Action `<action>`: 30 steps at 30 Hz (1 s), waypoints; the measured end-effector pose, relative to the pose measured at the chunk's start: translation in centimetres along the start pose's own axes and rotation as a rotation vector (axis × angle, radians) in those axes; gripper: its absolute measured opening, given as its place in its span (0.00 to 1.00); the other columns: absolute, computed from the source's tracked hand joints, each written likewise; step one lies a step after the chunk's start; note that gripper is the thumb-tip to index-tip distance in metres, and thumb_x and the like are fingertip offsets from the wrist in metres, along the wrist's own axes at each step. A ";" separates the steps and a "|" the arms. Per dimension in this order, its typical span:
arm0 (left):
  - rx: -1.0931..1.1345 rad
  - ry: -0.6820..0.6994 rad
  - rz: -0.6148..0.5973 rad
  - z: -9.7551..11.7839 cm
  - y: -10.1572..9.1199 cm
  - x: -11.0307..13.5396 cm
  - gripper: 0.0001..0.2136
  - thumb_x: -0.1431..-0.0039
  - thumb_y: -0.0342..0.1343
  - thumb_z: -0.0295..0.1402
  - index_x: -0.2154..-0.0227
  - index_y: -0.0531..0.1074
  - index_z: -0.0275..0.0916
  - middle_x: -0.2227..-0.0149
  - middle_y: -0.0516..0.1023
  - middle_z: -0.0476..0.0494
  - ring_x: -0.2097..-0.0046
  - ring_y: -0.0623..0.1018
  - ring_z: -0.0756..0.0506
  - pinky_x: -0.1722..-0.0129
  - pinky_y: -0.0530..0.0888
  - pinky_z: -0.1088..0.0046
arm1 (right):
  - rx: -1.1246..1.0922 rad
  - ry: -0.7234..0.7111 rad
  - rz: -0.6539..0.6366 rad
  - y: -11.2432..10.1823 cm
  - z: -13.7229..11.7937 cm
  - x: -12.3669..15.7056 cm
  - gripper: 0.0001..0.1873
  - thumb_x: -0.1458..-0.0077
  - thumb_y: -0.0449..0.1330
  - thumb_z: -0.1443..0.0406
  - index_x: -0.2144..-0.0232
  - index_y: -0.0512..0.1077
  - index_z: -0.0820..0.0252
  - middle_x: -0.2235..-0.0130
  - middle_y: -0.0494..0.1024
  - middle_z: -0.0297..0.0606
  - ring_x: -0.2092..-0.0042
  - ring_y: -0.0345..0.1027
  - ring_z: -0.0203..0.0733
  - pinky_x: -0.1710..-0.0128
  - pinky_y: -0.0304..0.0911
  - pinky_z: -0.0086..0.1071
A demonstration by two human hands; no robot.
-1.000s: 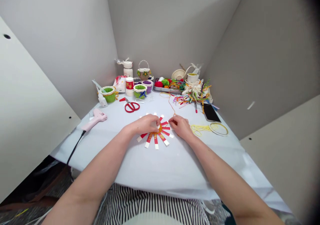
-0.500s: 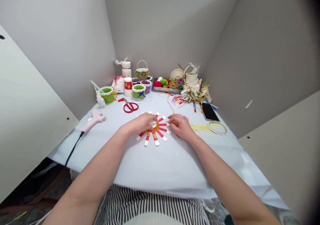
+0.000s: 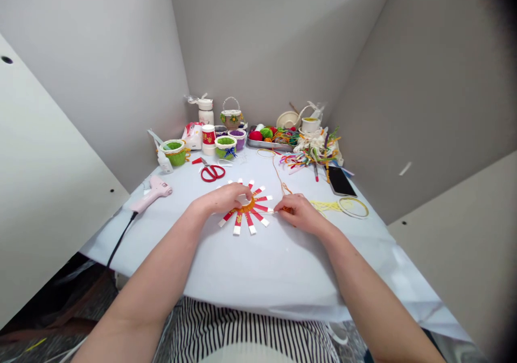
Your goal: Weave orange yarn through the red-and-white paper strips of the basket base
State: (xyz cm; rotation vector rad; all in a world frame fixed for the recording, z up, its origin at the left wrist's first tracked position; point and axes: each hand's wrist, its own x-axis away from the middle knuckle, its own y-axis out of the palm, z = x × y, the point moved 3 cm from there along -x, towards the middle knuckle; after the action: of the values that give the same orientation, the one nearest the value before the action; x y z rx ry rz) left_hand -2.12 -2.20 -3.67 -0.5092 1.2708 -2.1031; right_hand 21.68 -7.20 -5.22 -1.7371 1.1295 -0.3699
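Observation:
On the cloth in front of me lies a cut paper cup [image 3: 251, 229], its red and white strips fanned out like a sun. Orange yarn [image 3: 258, 204] is wound around the strips near the cup's middle. My left hand [image 3: 230, 197] is closed on the cup's centre, its thumb and fingers pinching there. At the right my right hand [image 3: 299, 210] is closed on a strand of the orange yarn, which runs taut toward the cup. Loose yarn trails from that hand to the back of the table.
Red scissors [image 3: 212, 173] and a pink glue gun [image 3: 153, 192] lie to the left. Small yarn-covered baskets [image 3: 225, 147] and a metal tray [image 3: 271, 146] of yarn balls stand behind. A phone [image 3: 341, 181], an embroidery hoop [image 3: 353, 207] and yellow netting lie at the right.
My right hand has moved slightly right and down, away from the cup strips, drawing the orange yarn with it. The cup has turned a little; my left hand stays at its centre.

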 end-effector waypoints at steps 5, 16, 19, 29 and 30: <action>0.047 0.009 -0.029 0.2 -0.1 0.2 0.17 0.50 0.54 0.19 0.58 0.74 0.43 0.50 0.77 0.46 0.49 0.75 0.43 0.47 0.70 0.67 | 0.004 -0.052 -0.079 0.0 -0.9 0.7 0.10 0.45 0.57 0.70 0.68 0.78 0.55 0.67 0.79 0.34 0.62 0.71 0.40 0.51 0.56 0.37; 0.029 -0.022 -0.037 -0.4 0.1 0.0 0.17 0.49 0.57 0.22 0.56 0.73 0.43 0.49 0.77 0.48 0.48 0.74 0.44 0.45 0.68 0.70 | 0.004 -0.015 -0.083 0.0 -1.0 0.7 0.08 0.44 0.57 0.68 0.72 0.75 0.59 0.70 0.77 0.34 0.68 0.68 0.36 0.58 0.56 0.32; 0.028 -0.024 -0.034 -0.6 0.2 0.0 0.17 0.49 0.57 0.22 0.56 0.73 0.43 0.49 0.77 0.48 0.48 0.74 0.44 0.45 0.68 0.69 | 0.093 0.042 -0.103 0.5 -1.7 0.5 0.07 0.47 0.56 0.70 0.74 0.73 0.59 0.71 0.76 0.34 0.66 0.67 0.37 0.57 0.54 0.33; 0.028 -0.028 -0.026 -0.7 0.4 0.0 0.18 0.50 0.55 0.20 0.56 0.73 0.43 0.49 0.77 0.48 0.49 0.74 0.44 0.47 0.69 0.71 | 0.273 0.391 -0.391 -0.5 -1.7 -2.3 0.06 0.48 0.56 0.64 0.75 0.72 0.57 0.71 0.77 0.35 0.67 0.67 0.40 0.66 0.52 0.31; 0.031 -0.029 -0.028 -0.7 0.4 0.0 0.18 0.50 0.55 0.21 0.56 0.73 0.43 0.49 0.77 0.48 0.49 0.75 0.44 0.47 0.69 0.71 | 0.272 0.413 -0.405 -0.6 -1.3 -2.5 0.07 0.48 0.57 0.62 0.74 0.73 0.57 0.70 0.78 0.35 0.67 0.68 0.40 0.66 0.52 0.31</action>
State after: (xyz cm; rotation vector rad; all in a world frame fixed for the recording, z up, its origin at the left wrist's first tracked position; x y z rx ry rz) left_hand -2.39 -1.90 -4.33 -0.5444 1.2198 -2.1278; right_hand 19.81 -5.87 -3.45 -1.6782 0.9435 -1.1209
